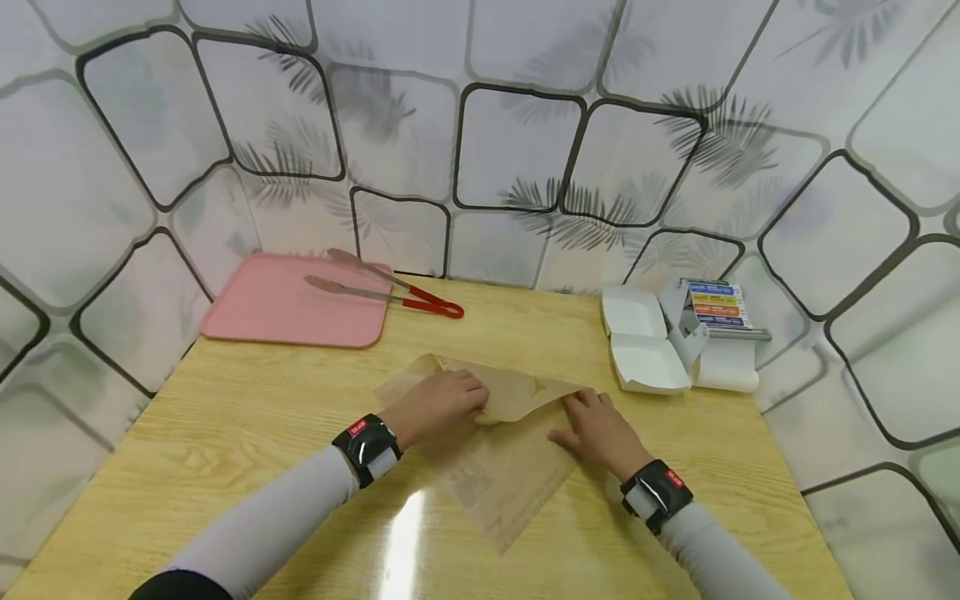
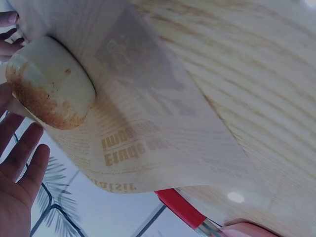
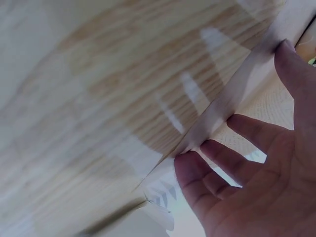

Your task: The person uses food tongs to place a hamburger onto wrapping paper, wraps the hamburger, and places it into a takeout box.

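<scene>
On the surface [image 1: 255, 417], the left hand [image 1: 441, 407] and right hand [image 1: 602, 433] pinch the paper [image 1: 504, 479], grips nearly closed, with the bun [image 2: 57, 81] on it; this looks like wrapping, and likely needs a snug fold next.

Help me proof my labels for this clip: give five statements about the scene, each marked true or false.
1. The tongs lie partly on the pink tray. True.
2. The white box is shut. False: the white box stands open.
3. A pale, browned piece of food rests against the printed paper. True.
4. The right hand grips the tongs. False: the right hand touches the paper.
5. Both wrists wear dark bands. True.
</scene>
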`<action>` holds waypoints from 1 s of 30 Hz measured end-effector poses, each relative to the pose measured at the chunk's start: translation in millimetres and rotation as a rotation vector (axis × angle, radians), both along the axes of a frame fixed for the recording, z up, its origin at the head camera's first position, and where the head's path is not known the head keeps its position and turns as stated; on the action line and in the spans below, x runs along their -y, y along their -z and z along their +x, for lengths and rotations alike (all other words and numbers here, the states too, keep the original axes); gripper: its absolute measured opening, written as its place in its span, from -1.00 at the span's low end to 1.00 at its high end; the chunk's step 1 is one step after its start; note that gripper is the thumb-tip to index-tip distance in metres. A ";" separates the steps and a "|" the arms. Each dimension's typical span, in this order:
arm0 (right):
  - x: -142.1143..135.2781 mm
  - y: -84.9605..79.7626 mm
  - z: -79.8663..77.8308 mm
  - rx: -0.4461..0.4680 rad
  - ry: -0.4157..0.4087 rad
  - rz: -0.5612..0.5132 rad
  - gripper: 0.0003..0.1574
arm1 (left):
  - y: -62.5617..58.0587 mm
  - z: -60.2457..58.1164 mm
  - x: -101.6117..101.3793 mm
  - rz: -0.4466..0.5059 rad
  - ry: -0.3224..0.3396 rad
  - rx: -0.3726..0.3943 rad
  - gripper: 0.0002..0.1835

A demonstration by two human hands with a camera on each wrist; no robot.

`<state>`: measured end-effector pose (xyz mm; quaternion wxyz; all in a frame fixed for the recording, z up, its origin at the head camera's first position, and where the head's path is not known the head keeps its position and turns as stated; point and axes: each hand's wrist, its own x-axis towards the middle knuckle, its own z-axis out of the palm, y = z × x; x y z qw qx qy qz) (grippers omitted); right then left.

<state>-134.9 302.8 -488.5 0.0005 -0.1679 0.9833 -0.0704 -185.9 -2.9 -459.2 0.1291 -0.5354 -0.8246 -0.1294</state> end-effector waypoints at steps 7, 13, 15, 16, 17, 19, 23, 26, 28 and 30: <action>0.5 -3.6 2.0 0.018 0.023 0.024 -0.25 | -1.2 5.9 3.8 -0.095 -0.031 0.013 -0.82; 18.5 -18.8 23.0 -0.053 -0.111 0.057 -0.56 | 2.0 5.1 1.2 -0.059 -0.021 -0.031 -0.87; 29.6 -23.8 34.1 -0.068 -0.252 0.043 -0.61 | 4.9 4.6 -0.1 -0.069 -0.032 -0.068 -0.81; 34.9 -25.8 40.1 -0.059 -0.329 0.024 -0.60 | 6.4 4.6 -0.6 -0.080 -0.040 -0.088 -0.78; 39.8 -27.4 46.1 -0.043 -0.397 0.004 -0.56 | 7.6 4.7 -1.1 -0.089 -0.047 -0.106 -0.75; 48.5 -29.1 55.5 -0.001 -0.512 -0.020 -0.55 | 8.7 5.4 -1.6 -0.099 -0.058 -0.132 -0.73; 60.2 -26.9 65.9 0.024 -0.621 -0.010 -0.56 | 9.5 6.2 -2.1 -0.088 -0.058 -0.149 -0.71; 64.3 -22.3 67.0 -0.020 -0.657 0.034 -0.60 | 10.0 6.0 -3.1 -0.081 -0.057 -0.144 -0.69; 65.4 -19.6 66.3 -0.061 -0.673 0.063 -0.66 | 10.4 5.5 -3.9 -0.083 -0.060 -0.142 -0.66; 66.1 -17.7 65.0 -0.100 -0.683 0.083 -0.72 | 10.1 5.0 -4.6 -0.093 -0.067 -0.140 -0.65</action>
